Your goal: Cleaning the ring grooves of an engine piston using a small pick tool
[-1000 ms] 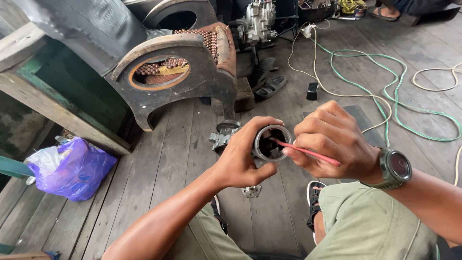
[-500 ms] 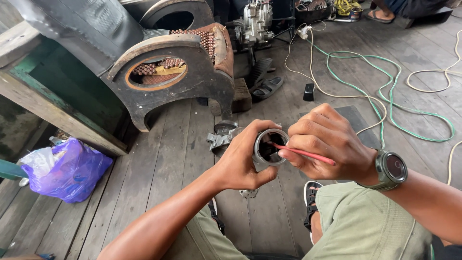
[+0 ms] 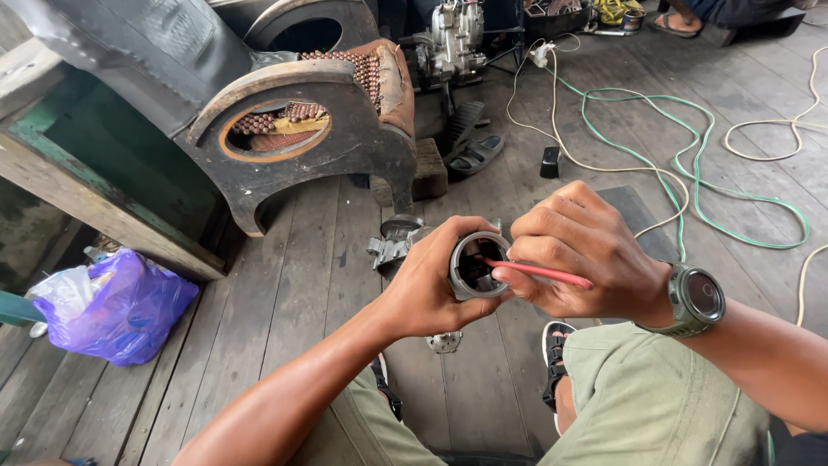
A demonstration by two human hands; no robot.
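My left hand (image 3: 429,286) grips a short metal cylinder (image 3: 471,267), its open end facing me. My right hand (image 3: 580,252), with a green watch (image 3: 695,299) on the wrist, pinches a thin red tool (image 3: 542,272) whose tip reaches into the cylinder's opening. Both hands are held above the wooden plank floor (image 3: 293,285), over my knees in olive trousers (image 3: 655,406). Just beyond the cylinder a grey metal engine part (image 3: 392,244) lies on the floor.
A dark curved frame with beaded padding (image 3: 310,129) stands ahead on the left. A purple plastic bag (image 3: 116,306) lies at the left. Green (image 3: 690,155) and white (image 3: 552,129) hoses trail across the right. An engine (image 3: 453,39), sandals (image 3: 470,151) and a small round disc (image 3: 444,343) are nearby.
The hands and cylinder stay together. The view has shifted slightly, and the red tool's tip has moved a little inside the opening.
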